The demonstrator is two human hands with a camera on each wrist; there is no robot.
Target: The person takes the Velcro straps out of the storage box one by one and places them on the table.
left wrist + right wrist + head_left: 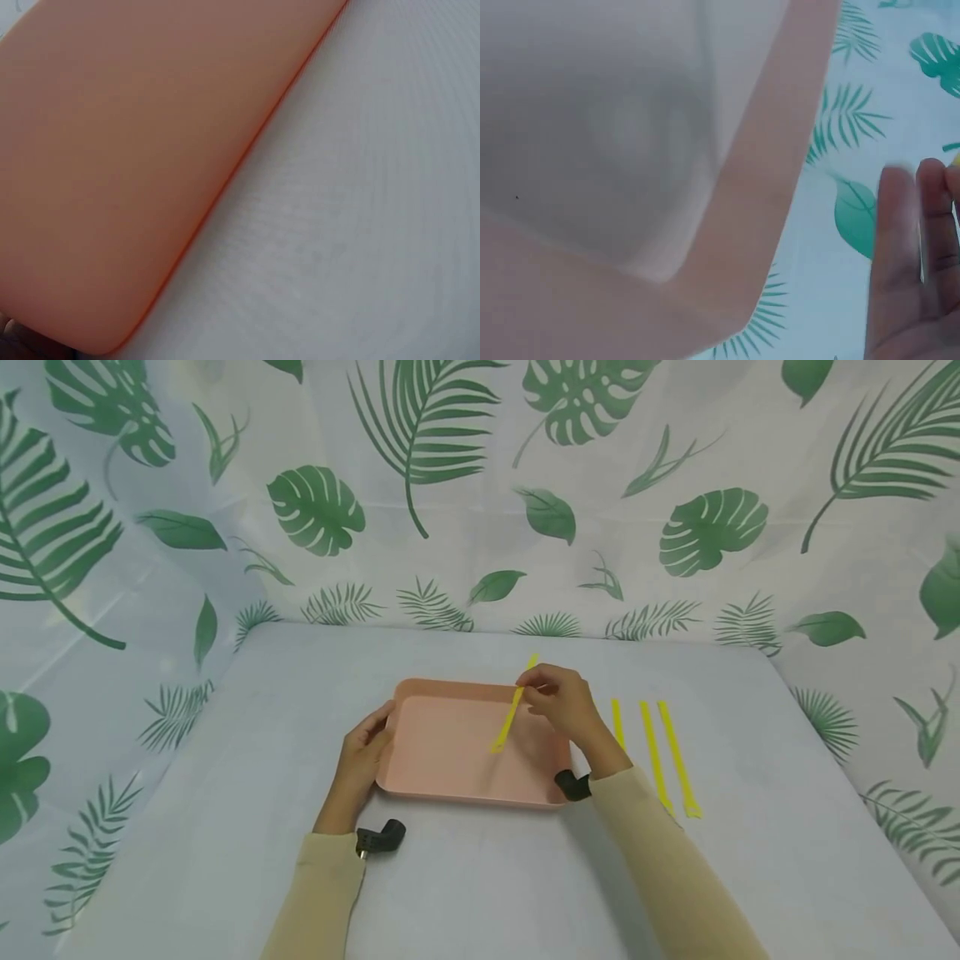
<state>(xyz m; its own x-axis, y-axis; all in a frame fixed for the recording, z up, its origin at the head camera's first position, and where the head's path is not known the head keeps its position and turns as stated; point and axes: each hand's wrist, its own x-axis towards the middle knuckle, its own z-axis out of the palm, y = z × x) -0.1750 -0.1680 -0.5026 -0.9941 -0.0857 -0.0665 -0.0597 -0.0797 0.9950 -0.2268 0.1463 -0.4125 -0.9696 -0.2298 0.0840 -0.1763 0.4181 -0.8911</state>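
A shallow pink tray (450, 739) lies on the table in the head view, its side and bottom edge filling much of the left wrist view. My left hand (365, 752) grips its left edge, thumb at the rim. Over the tray's right half, my right hand (558, 697) pinches a yellow cable tie (508, 722), a thin flat strip, near its middle. Its wider end hangs down over the tray and the other end points up past the fingertips. The right wrist view shows some fingers (896, 247) of that hand beside the tray's corner.
Several more yellow cable ties (678, 760) lie side by side on the table right of the tray, partly hidden by the right forearm. The white table (480, 877) meets leaf-printed cloth (450, 552) at its back and sides. Black wrist cameras (382, 837) sit on both cuffs.
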